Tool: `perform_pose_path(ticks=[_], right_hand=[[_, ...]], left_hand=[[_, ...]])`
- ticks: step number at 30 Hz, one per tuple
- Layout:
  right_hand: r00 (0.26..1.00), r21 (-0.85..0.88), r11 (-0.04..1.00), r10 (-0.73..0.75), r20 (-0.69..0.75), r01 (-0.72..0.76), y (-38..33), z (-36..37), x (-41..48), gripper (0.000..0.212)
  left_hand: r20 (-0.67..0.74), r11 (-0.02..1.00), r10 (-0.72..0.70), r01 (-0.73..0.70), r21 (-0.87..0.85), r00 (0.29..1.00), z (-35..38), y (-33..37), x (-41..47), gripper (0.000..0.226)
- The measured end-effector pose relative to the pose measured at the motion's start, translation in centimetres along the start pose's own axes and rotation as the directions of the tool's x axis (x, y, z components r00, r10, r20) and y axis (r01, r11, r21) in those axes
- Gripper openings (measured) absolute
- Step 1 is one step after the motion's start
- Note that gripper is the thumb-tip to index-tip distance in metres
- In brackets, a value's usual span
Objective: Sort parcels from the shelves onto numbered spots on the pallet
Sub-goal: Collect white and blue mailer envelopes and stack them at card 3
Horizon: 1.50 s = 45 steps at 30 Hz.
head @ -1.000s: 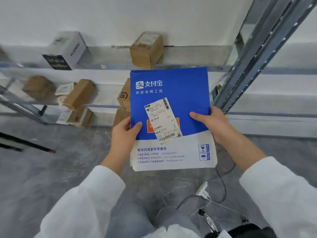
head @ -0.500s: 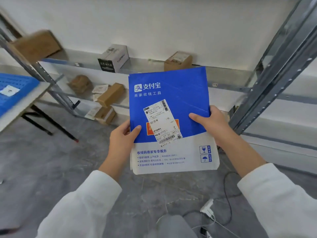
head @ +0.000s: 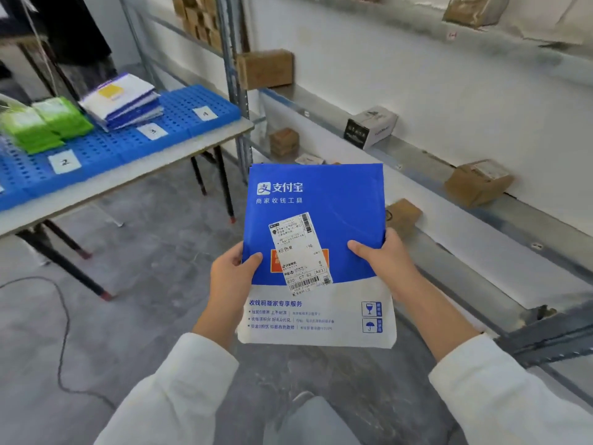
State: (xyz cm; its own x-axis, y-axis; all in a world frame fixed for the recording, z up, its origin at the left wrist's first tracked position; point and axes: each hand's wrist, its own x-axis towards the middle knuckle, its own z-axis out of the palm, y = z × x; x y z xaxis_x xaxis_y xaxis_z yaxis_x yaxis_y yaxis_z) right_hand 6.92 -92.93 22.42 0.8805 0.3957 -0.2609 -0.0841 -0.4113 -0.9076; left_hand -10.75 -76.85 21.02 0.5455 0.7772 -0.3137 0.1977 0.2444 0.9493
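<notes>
Compared with half a second ago, the view has swung left: the blue pallet (head: 192, 102), then only a corner at the edge, now shows on its table (head: 144, 170) with number cards 2 (head: 65, 162), 3 (head: 152, 131) and 4 (head: 204, 113). The blue-and-white mailer (head: 337, 194) is held as before, in the air in front of the person, shipping label (head: 300, 252) facing up; the left hand (head: 229, 281) and right hand (head: 388, 264) each pinch a side edge, thumb on top and fingers underneath. On the pallet, green packets (head: 48, 123) lie behind card 2 and a stack of flat mailers (head: 122, 101) behind card 3. The metal shelves (head: 433, 162) on the right hold a white-and-black box (head: 370, 126) and several cardboard boxes (head: 478, 184)
</notes>
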Motion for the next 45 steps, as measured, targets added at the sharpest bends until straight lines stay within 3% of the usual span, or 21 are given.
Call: perform_pose_path(ticks=[6, 15, 28, 35, 45], right_hand=[[0.99, -0.053, 0.998, -0.012, 0.144, 0.019, -2.2, 6.3, 4.6, 0.049], [0.964, 0.018, 0.995, -0.1, 0.247, 0.098, -8.3, 10.4, 15.2, 0.081], [0.866, 0.005, 0.973, -0.208, 0.454, 0.231, -16.2, 20.4, 23.9, 0.072], [0.837, -0.066, 0.958, -0.21, 0.506, 0.28, -21.0, 30.9, 26.8, 0.072], [0.825, -0.066, 0.962, -0.191, 0.532, 0.265, -28.4, 47.4, 29.6, 0.058]], left_hand=[[-0.153, 1.0, -0.001, 0.002, 0.009, 0.988, -3.8, 1.5, 3.8, 0.011], [-0.283, 1.0, -0.013, 0.017, 0.008, 0.959, -3.5, 6.2, 11.6, 0.012], [-0.496, 0.998, 0.029, -0.052, -0.033, 0.868, -7.3, 11.0, 20.2, 0.014], [-0.547, 0.991, -0.011, -0.063, -0.116, 0.837, -15.1, 11.8, 26.5, 0.014], [-0.46, 0.972, -0.082, -0.031, -0.234, 0.884, -30.1, 13.9, 38.4, 0.014]])
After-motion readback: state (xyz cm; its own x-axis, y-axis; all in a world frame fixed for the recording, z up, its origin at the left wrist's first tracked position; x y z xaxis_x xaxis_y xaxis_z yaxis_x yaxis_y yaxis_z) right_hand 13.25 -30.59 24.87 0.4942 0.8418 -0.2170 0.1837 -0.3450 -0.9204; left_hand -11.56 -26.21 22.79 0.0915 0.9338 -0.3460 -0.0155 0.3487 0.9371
